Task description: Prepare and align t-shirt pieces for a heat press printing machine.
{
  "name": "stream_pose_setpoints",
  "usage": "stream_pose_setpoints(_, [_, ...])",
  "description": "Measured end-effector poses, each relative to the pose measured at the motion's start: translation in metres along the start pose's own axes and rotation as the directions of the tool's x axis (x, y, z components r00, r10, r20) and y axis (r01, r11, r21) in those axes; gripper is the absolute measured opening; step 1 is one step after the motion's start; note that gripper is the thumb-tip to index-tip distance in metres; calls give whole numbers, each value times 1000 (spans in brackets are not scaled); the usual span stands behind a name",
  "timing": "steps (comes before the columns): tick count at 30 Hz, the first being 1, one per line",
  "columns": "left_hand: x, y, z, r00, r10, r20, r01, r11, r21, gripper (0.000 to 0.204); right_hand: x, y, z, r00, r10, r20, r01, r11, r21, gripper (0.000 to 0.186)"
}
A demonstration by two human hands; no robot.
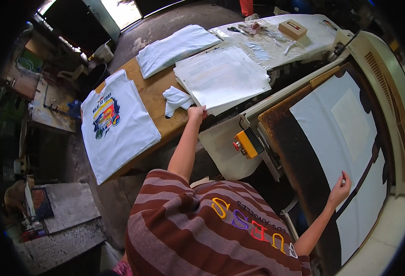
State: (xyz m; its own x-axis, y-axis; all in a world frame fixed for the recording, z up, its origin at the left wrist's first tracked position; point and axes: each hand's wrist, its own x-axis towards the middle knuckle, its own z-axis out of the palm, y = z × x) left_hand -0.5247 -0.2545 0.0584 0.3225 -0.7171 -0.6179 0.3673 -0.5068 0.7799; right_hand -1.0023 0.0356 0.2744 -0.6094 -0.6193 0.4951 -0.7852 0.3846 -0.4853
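Note:
My left hand (196,113) reaches to the near corner of a stack of white paper sheets (223,76) on the wooden table, its fingers closed on that corner. How many sheets they pinch I cannot make out. A small folded white cloth (176,99) lies just left of it. My right hand (339,189), loosely bent with nothing visible in it, is over the heat press bed (285,124). Pale fabric pieces (320,124) lie flat on that dark bed, with a whitish rectangular sheet (351,123) on the far piece.
White T-shirts (119,124) with a colourful print lie at the table's left; folded white fabric (179,48) is behind. A yellow control box (248,143) with a red button juts from the press. Scissors (235,30) and a cardboard box (292,29) sit on the far plastic-covered surface.

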Motion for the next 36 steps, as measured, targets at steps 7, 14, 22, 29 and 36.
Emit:
stream_pose_setpoints(7, [-138, 144, 99, 715, 631, 302, -578, 776, -252, 14, -39, -45, -25, 868, 304, 392, -481, 712, 512, 19])
stream_pose_setpoints(14, [-356, 170, 133, 57, 580, 812, -602, 669, -436, 20, -23, -132, -5, 262, -407, 875, -963, -49, 265, 88])
stream_pose_setpoints(22, [-483, 97, 166, -483, 439, 758, -353, 694, -627, 20, 29, -65, -76, 729, -135, 671, -663, -383, 644, 54])
stream_pose_setpoints(29, [-567, -31, 268, -419, 310, 853, -343, 816, -465, 21, 62, 126, -175, 902, 343, 263, -219, -163, 962, 33])
stream_pose_setpoints(36, [-620, -231, 411, -120, 149, 981, -598, 778, -191, 16, 39, 372, -279, 648, 762, 20, -389, 309, 868, 26])
